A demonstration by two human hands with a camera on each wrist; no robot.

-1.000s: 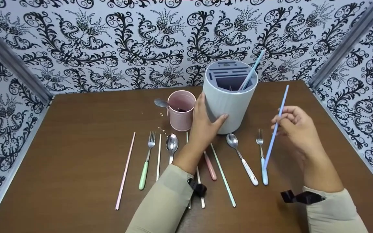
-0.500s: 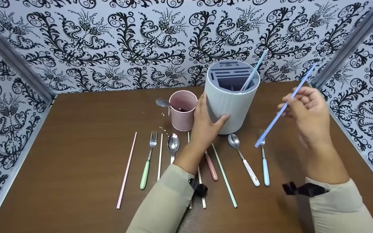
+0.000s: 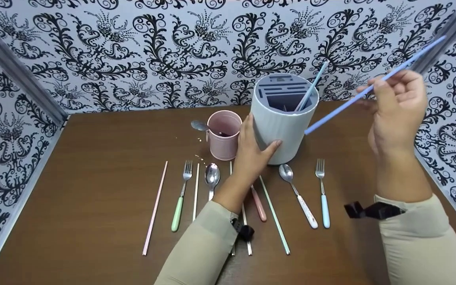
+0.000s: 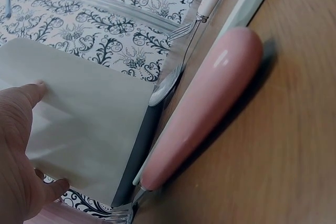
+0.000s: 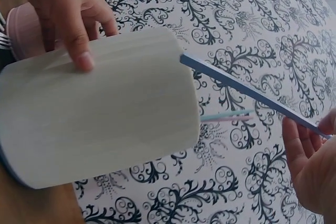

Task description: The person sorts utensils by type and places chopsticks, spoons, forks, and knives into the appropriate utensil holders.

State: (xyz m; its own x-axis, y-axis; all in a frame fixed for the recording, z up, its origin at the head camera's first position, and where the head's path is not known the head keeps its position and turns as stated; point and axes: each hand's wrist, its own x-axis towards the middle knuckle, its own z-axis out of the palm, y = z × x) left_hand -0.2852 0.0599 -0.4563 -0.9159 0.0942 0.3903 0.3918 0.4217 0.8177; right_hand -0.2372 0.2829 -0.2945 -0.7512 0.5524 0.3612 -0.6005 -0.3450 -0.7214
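My left hand [image 3: 247, 158] rests against the side of the white utensil holder [image 3: 285, 136], its fingers and thumb spread along the wall. Between thumb and fingers, my right hand [image 3: 402, 103] pinches a blue chopstick [image 3: 346, 105] in the air to the holder's right. That chopstick slants, its lower end overlapping the holder's right edge in the head view. A light blue chopstick [image 3: 318, 81] leans out of the holder's large slot; a pink chopstick [image 5: 233, 120] beside it shows in the right wrist view.
A pink cup [image 3: 222, 148] with a spoon [image 3: 199, 125] sticking out stands left of the holder. In front lie several chopsticks, a green-handled fork [image 3: 177, 209], spoons, a pink-handled fork [image 4: 202, 108] and a blue-handled fork [image 3: 325, 206]. Patterned walls [image 3: 164, 51] enclose the table.
My right hand has risen and moved right with the blue chopstick, which has swung from nearly upright to a slant, its lower end rising towards the holder. My left hand stays on the holder.
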